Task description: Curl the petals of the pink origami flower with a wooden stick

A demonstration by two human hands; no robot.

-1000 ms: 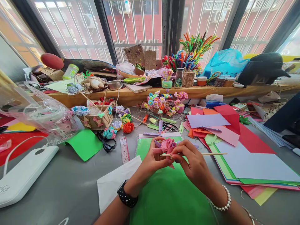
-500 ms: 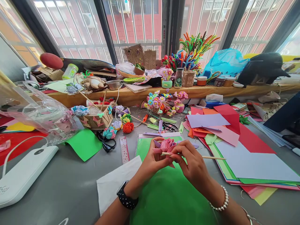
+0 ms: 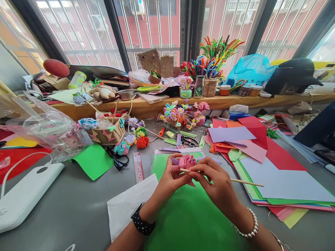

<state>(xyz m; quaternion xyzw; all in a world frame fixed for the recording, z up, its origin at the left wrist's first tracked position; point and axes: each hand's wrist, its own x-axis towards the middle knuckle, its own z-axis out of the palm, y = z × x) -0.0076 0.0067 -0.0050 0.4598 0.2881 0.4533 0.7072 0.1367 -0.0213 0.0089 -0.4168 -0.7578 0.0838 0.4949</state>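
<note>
Flower [image 3: 186, 161] in left grip [image 3: 169, 182], stick [image 3: 247, 182] through right grip [image 3: 218, 180]

Left grip [image 3: 170, 179]: bare. Right behind it at the wrist, a watch [image 3: 143, 221], black band with small white dots, pale case with rounded edges, seen side-on, face not readable. Right grip [image 3: 217, 179]: bare too. Behind it at the wrist, a bracelet [image 3: 255, 224] of round, shiny silver beads, one strand. Farther back from the right grip, a thin silver-toned bangle [image 3: 279, 241], details blurred. Both forearms bare behind the grips.
</note>
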